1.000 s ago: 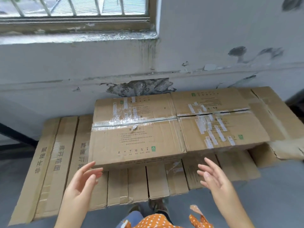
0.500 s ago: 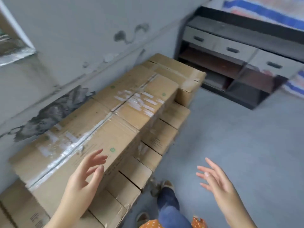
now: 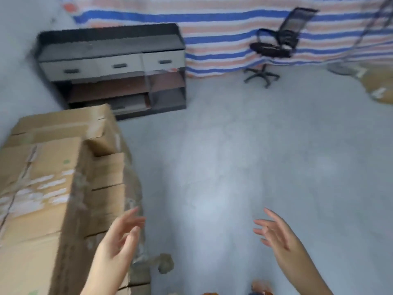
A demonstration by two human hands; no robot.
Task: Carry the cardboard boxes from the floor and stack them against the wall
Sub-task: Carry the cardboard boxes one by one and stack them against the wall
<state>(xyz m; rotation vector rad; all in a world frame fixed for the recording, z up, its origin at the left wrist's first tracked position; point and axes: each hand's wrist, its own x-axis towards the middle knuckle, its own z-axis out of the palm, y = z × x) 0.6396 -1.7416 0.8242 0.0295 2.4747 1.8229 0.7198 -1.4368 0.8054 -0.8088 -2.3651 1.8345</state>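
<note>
Stacked cardboard boxes [image 3: 42,188] at far left, to the left of and beyond the left hand, taped tops with pale labels, upper boxes resting on lower ones that reach the grey floor [image 3: 234,156]. Beyond the stack, further from the left hand, a dark shelf unit [image 3: 112,67] with three pale drawers. Left hand [image 3: 119,239] raised in front of the stack's near corner, fingers straight and spread, holding nothing; contact with the cardboard not clear through the blur. Bare floor between the two hands. Right hand [image 3: 278,233] well apart from the boxes, fingers likewise loose and spread, empty. Far beyond the right hand, a black office chair [image 3: 274,45] before a striped tarp [image 3: 223,28]. At far right, more brown cardboard [image 3: 380,86] on the floor, blurred.
</note>
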